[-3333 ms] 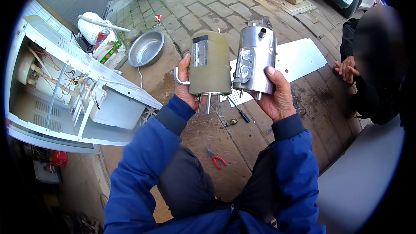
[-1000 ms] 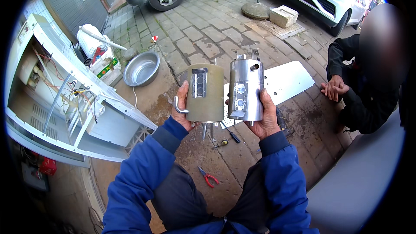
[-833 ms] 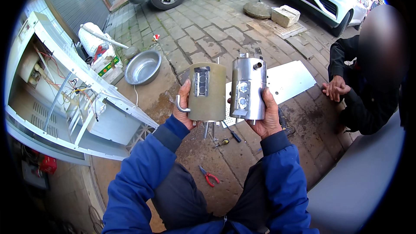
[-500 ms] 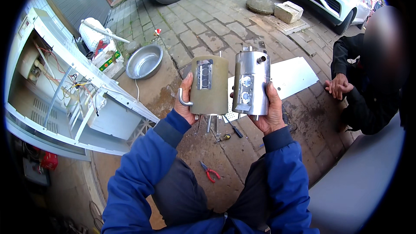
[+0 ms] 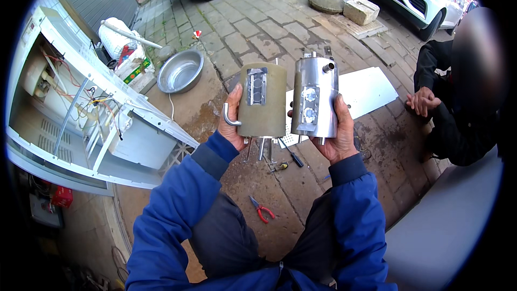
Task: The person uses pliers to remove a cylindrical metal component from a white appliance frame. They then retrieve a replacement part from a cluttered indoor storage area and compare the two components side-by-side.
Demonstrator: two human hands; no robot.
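Observation:
My left hand is closed round the left side of a dull olive-brown metal cylinder tank, which has a window-like plate near its top, a bent pipe at its side and metal stubs below. My right hand grips a shiny steel cylinder tank from its right side. That one carries a short round outlet, brackets on top and a plate with two round discs. Both tanks are held upright, side by side with a narrow gap, above the ground. Some fingers are hidden behind them.
Pliers with red handles and a screwdriver lie on the paving. Behind the tanks is a white perforated panel. An opened white appliance casing with loose wires stands left, near a metal basin. A person crouches at right.
Both tanks, held in my hands, sit slightly higher and a little further right in the view. My grip on each stays the same.

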